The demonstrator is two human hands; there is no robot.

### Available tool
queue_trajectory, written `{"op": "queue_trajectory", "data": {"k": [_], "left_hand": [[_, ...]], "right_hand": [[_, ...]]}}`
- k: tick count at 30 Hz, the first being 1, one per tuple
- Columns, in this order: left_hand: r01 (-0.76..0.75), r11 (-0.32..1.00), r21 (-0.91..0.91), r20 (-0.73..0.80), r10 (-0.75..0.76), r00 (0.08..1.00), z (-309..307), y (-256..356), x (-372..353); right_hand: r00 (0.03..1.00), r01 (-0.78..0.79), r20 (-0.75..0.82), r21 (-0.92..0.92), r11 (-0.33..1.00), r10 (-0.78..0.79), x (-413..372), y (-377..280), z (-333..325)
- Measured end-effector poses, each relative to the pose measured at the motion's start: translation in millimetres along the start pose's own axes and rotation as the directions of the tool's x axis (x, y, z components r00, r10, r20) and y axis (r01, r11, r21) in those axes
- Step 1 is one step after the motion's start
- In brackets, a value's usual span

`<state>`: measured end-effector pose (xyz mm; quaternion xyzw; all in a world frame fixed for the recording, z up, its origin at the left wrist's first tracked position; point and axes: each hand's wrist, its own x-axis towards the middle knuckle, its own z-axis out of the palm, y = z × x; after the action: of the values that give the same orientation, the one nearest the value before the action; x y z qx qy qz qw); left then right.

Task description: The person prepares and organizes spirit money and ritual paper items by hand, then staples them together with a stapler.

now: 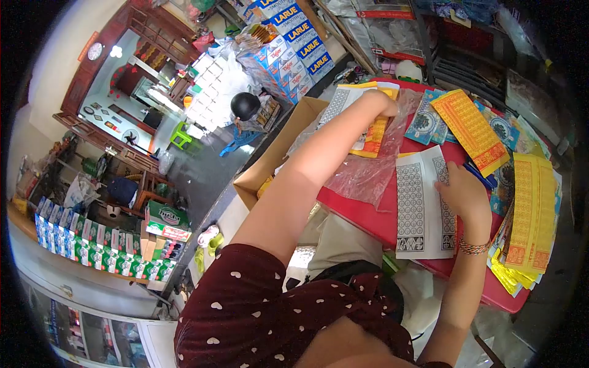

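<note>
My left hand [379, 103] reaches across to a stack of printed papers at the far side of the red table [351, 210]. Its fingers bend down over yellow papers [372, 142] and are mostly hidden; a white printed sheet [339, 101] lies beside them. Nearer to me, my right hand [464, 195], with a braided bracelet at the wrist, grips the right edge of a white paper sheet [417, 205] printed with black circles. That sheet lies close to the table's front edge. Clear plastic wrap [367, 178] spreads between the two hands.
Yellow printed papers [469, 129], blue patterned papers [423, 122] and a tall yellow stack [529, 208] cover the table's right side. An open cardboard box [251, 186] stands at the left. Beer cartons [300, 43] are piled behind; a black helmet [245, 106] sits nearby.
</note>
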<state>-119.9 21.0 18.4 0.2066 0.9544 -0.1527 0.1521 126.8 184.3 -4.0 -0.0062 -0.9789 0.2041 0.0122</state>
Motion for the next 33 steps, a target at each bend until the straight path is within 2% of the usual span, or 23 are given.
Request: {"op": "queue_trajectory", "data": {"k": [2, 5, 7, 9, 11, 13, 14, 16, 18, 19, 21, 23, 27, 33], "left_hand": [[-0.013, 0.999, -0.049, -0.013, 0.012, 1.0, -7, -4, -7], [0.006, 0.996, -0.09, 0.062, 0.0, 0.998, -13, -7, -24], [-0.086, 0.996, 0.009, 0.014, 0.086, 0.996, -7, -16, -16], [-0.209, 0.962, 0.174, -0.151, 0.236, 0.96, 25, -35, 26], [-0.164, 0.971, 0.175, -0.12, 0.186, 0.975, 24, -31, 21], [-0.207, 0.968, 0.141, -0.198, 0.232, 0.952, 33, -37, 27], [-0.19, 0.974, 0.12, -0.202, 0.211, 0.956, 34, -35, 28], [-0.195, 0.976, 0.103, -0.198, 0.212, 0.957, 33, -32, 27], [-0.084, 0.996, 0.037, -0.14, 0.088, 0.986, 27, -27, 25], [-0.108, 0.993, 0.042, -0.136, 0.113, 0.984, 24, -24, 22], [-0.053, 0.999, -0.001, -0.135, 0.053, 0.989, 20, -19, 16], [-0.055, 0.998, 0.019, -0.129, 0.057, 0.99, 22, -17, 18], [-0.017, 0.999, 0.033, -0.158, 0.022, 0.987, 24, -13, 23], [-0.044, 0.995, 0.089, -0.149, 0.057, 0.987, 27, -13, 15]], "right_hand": [[1.0, -0.004, 0.011, 0.009, 1.0, 0.004, 1, 0, -2], [0.999, -0.009, 0.038, 0.021, 1.0, 0.008, 2, 0, -5], [0.998, -0.028, 0.06, 0.017, 0.999, 0.027, 1, 0, -5], [0.999, -0.015, 0.034, 0.012, 1.0, 0.015, 2, 2, -1], [0.999, -0.031, 0.026, 0.002, 1.0, 0.031, 3, 6, 3], [1.0, 0.01, 0.015, 0.012, 1.0, -0.01, 5, 9, 6], [1.0, -0.022, 0.017, 0.006, 1.0, 0.021, 4, 11, 8], [0.995, 0.043, -0.088, 0.039, 0.998, -0.039, 3, 12, 12], [1.0, -0.01, -0.02, 0.055, 0.998, 0.011, 4, 8, 6], [0.998, -0.038, 0.043, 0.07, 0.997, 0.035, 4, 6, 4], [0.997, -0.068, 0.028, 0.063, 0.996, 0.066, 1, 5, 4], [1.0, -0.008, -0.027, 0.038, 0.999, 0.009, 0, 6, 8], [0.999, -0.014, -0.033, 0.018, 1.0, 0.015, 1, 5, 11], [0.998, 0.0, -0.064, 0.016, 1.0, 0.001, -2, 4, 11]]}}
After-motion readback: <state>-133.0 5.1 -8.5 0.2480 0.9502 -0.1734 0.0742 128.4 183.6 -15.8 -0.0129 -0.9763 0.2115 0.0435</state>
